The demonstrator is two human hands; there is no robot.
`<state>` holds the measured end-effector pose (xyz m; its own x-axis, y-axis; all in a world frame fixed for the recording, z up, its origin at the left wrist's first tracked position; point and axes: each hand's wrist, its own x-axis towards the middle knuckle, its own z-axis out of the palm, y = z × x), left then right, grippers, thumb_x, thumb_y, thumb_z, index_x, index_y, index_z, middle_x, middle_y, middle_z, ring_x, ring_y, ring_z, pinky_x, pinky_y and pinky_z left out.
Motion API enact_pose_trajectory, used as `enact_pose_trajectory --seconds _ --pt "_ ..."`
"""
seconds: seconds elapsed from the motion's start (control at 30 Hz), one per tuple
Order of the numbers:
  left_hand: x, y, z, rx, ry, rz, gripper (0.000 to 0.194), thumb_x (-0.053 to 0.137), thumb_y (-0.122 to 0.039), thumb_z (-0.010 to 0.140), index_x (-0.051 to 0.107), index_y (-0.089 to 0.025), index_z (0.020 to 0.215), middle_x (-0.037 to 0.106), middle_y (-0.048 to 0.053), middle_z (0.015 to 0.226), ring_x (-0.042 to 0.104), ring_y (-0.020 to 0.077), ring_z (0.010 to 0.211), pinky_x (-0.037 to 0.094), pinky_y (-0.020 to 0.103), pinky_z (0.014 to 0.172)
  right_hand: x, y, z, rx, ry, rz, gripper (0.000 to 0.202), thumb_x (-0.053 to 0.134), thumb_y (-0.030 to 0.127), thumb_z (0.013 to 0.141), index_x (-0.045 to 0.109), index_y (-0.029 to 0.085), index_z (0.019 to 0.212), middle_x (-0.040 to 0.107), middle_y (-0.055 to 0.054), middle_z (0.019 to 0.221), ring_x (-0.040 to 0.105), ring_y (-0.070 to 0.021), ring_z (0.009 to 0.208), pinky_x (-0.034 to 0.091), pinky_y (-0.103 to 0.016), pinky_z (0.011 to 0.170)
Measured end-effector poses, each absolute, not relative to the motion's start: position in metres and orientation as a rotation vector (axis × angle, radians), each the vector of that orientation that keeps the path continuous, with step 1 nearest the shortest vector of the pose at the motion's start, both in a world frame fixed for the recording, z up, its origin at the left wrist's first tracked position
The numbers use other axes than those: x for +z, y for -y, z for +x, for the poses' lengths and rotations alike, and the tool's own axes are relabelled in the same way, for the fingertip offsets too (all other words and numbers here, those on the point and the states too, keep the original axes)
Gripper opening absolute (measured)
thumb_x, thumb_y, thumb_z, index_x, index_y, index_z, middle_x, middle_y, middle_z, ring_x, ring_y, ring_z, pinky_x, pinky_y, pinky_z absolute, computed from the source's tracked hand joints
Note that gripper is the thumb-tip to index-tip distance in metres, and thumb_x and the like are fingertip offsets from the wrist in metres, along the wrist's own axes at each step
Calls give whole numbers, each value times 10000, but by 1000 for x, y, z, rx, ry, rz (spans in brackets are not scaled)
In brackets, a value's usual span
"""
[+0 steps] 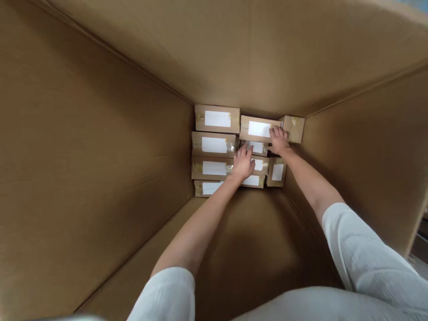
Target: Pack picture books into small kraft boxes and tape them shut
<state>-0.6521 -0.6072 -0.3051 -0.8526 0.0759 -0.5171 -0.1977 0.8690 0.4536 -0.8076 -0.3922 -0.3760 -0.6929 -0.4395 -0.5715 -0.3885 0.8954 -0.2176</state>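
Observation:
Both my arms reach down into a deep cardboard box. My left hand (pixel 244 164), fingers apart, rests over the boxes in the middle, near the inner end of a labelled box (pixel 197 145) in the left column. My right hand (pixel 278 140) has its spread fingers on the right end of another labelled box (pixel 249 122) at the top of the middle column. That box sits slightly askew over a partly covered one (pixel 257 147). Beside my right fingers is a taped box (pixel 296 129) in the far right corner. The undersides of my hands are hidden.
Tall cardboard walls (pixel 100 156) surround the small boxes. More labelled boxes stand in the left column, with the nearest (pixel 209 188) partly behind my left forearm. A small box (pixel 277 172) with a white label is at the right, below my right hand.

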Motion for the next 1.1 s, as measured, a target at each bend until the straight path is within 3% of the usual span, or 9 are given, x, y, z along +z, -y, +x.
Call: enact_pose_trajectory --seconds 0.13,0.27,0.37,0.7,0.83,1.1 --pt "-321 615 -643 760 -2476 -17 865 555 -308 1050 252 -196 1852 272 172 1915 315 455 1718 380 662 1352 -397 392 -827 3 -2462 -611 1352 801 758 908 105 95 1858 -60 -308 1918 1 -561 1766 91 -823 1355" --pt "-326 623 -635 765 -2451 -14 831 566 -311 1061 293 -192 1837 252 177 1919 346 455 1704 405 647 1342 -406 389 -840 20 -2471 -670 1397 812 799 871 100 133 1871 -28 -297 1924 -11 -580 1765 -32 -879 1326" --pt "-326 627 -633 742 -2445 -29 776 582 -319 1070 366 -194 1806 258 182 1912 373 439 1695 440 617 1327 -408 389 -840 10 -2463 -695 1423 835 797 849 98 145 1876 15 -289 1927 29 -586 1761 -57 -879 1328" --pt "-309 612 -636 692 -2419 -35 740 553 -288 1073 397 -187 1789 331 189 1887 374 427 1703 396 612 1359 -381 402 -779 -5 -2462 -661 1482 1007 632 720 195 161 1867 137 -306 1912 176 -584 1738 148 -766 1383" --pt "-295 608 -639 620 -2421 -33 774 599 -298 1044 396 -192 1784 301 194 1901 343 439 1720 381 625 1365 -361 399 -764 -41 -2406 -684 1433 1036 522 714 248 166 1856 170 -318 1904 193 -568 1742 175 -727 1387" --pt "-229 622 -642 541 -2486 85 927 694 -300 975 329 -180 1819 228 207 1925 209 442 1787 208 657 1447 -261 392 -743 -113 -2418 -791 1420 1063 489 674 312 201 1844 209 -292 1905 204 -553 1743 193 -714 1390"
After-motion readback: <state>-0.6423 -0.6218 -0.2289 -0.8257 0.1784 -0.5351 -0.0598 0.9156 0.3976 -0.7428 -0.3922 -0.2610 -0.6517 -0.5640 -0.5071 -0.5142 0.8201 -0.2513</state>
